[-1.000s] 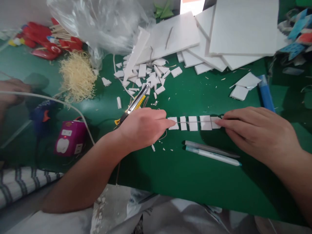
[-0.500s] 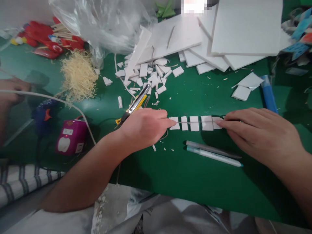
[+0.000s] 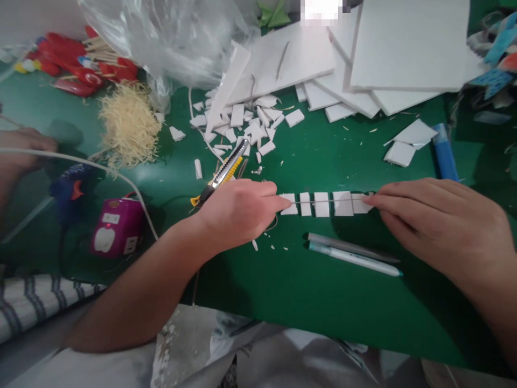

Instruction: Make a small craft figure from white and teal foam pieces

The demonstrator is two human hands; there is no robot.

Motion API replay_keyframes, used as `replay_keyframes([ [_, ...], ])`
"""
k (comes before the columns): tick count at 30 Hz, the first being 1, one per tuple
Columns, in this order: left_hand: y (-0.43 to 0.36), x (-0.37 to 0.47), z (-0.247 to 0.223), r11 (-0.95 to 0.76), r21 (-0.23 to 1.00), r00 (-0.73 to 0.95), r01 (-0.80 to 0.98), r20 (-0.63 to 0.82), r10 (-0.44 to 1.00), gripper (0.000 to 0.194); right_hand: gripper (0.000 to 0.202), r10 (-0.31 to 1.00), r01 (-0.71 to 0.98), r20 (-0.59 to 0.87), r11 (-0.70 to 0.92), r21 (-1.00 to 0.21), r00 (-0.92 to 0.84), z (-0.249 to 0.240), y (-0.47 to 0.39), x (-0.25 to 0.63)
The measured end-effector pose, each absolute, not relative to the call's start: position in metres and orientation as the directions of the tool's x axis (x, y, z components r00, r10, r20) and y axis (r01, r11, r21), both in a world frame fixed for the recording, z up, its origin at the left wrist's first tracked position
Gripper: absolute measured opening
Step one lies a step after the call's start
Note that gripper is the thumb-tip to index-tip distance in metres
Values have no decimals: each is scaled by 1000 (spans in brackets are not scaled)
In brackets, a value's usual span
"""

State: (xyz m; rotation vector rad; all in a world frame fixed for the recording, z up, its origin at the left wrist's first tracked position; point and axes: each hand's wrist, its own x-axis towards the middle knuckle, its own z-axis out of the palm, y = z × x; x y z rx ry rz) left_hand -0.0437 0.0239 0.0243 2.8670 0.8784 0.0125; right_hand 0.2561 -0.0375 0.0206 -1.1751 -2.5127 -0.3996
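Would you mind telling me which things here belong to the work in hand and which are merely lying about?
In hand: left hand and right hand pinching a thin stick laid across a row of white foam squares.

Lying about: utility knife, two pens, foam scraps, foam boards, straw pile, plastic bag, pink device.

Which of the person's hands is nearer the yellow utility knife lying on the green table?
Left. The left hand lies right below the yellow utility knife, its knuckles by the handle end. The right hand is far off to the right, fingertips at the row of white foam squares.
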Motion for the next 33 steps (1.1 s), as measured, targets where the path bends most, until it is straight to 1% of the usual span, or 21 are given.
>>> replay_keyframes([
  [4, 23, -43, 25, -826, 107, 832, 553, -16, 555, 37, 16, 674, 772, 426, 627, 102, -604, 22, -38, 256],
  [9, 22, -42, 29, -833, 91, 837, 546, -13, 548, 39, 18, 686, 772, 415, 631, 70, -598, 20, -37, 257],
  [12, 21, -41, 31, -831, 83, 834, 550, -2, 552, 39, 17, 673, 759, 407, 646, 82, -617, 19, -36, 256],
  [16, 20, -40, 32, -825, 72, 828, 561, -26, 560, 39, 16, 656, 749, 416, 655, 101, -629, 18, -36, 254],
  [21, 18, -40, 36, -816, 56, 817, 575, -74, 571, 35, 17, 667, 756, 417, 649, 81, -618, 18, -35, 254],
  [24, 18, -40, 37, -817, 51, 818, 574, -80, 570, 35, 16, 644, 744, 442, 662, 88, -625, 18, -33, 255],
  [26, 17, -40, 37, -818, 45, 819, 573, -72, 570, 34, 15, 627, 733, 448, 672, 101, -637, 18, -32, 255],
  [29, 18, -40, 36, -821, 46, 822, 570, -35, 568, 35, 16, 646, 746, 424, 655, 121, -635, 18, -31, 254],
  [33, 18, -40, 33, -826, 60, 828, 560, -14, 561, 36, 12, 616, 723, 437, 679, 127, -655, 16, -32, 254],
])
